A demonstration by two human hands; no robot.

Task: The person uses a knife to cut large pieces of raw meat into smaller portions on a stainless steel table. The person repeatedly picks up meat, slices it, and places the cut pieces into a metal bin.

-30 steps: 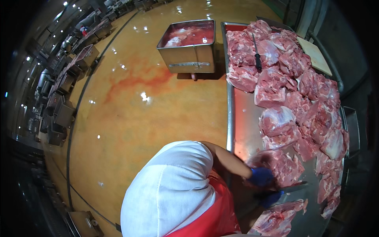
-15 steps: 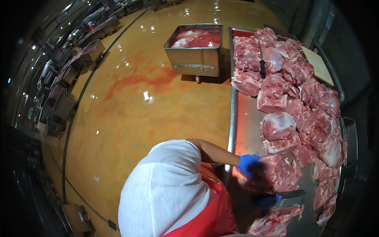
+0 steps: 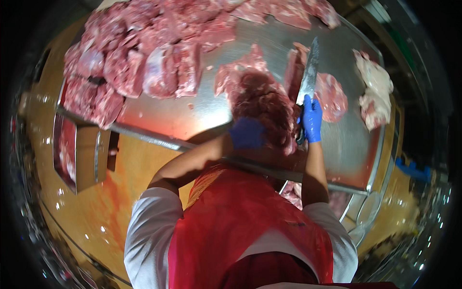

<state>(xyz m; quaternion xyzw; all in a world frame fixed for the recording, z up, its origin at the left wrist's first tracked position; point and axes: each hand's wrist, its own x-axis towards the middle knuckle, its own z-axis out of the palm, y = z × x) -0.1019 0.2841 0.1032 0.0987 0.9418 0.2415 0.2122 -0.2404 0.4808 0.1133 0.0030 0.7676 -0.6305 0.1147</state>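
Note:
My left hand (image 3: 246,133), in a blue glove, presses on the near side of a large dark red cut of meat (image 3: 262,98) lying on the steel table (image 3: 192,113). To its right, my right hand (image 3: 312,119), also blue-gloved, grips a knife (image 3: 308,72) by the handle. The blade points away from me, just right of the cut, over a smaller pink piece (image 3: 332,96). My red apron and white sleeves fill the lower part of the view.
Many meat cuts (image 3: 134,58) are piled along the table's far left and back. Pale fatty pieces (image 3: 378,91) lie at the right. A steel bin (image 3: 79,154) with meat stands left of the table on the wet orange floor (image 3: 110,207).
The view has swung round over the table. My left hand has drawn the large cut in front of me and stays on it; my right hand now holds the knife beside it.

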